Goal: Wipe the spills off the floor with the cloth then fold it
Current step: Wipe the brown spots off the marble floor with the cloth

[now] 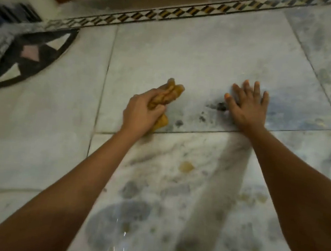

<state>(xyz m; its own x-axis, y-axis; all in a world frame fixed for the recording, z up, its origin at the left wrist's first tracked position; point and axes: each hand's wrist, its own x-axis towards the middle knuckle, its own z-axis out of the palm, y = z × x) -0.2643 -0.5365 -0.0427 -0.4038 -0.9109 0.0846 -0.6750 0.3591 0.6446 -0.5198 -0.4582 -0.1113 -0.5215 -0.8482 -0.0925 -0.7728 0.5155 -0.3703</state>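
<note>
Your left fingers [158,108] are curled tight around a bunched yellow cloth [172,93]. The left hand [141,114] grips it near the middle, so one wadded end pokes out beyond the knuckles and a smaller end shows under the heel of the hand. The cloth is low over the floor [188,56]; you cannot tell from this view whether it is pressed against the tile.

Your right fingers [256,90] are straight and spread apart. The right hand [246,111] lies palm down on the floor, holding nothing and apparently bracing you.

Between the two hands is a scatter of dark specks [216,106], close to the right thumb and trailing back toward the cloth. Nearer to you, between your forearms, is a yellowish blot [186,166]. Closer still is a wet grey patch [122,219] with small glints of liquid.

The floor is pale marble tile. A patterned border strip [172,13] runs along the far edge, and a dark inlay [34,58] sits off to the left.

The job looks to be in its early or middle part. The cloth is in hand beside the spills, but marks remain on both tiles. The cloth is crumpled, and the folding is not yet begun.
</note>
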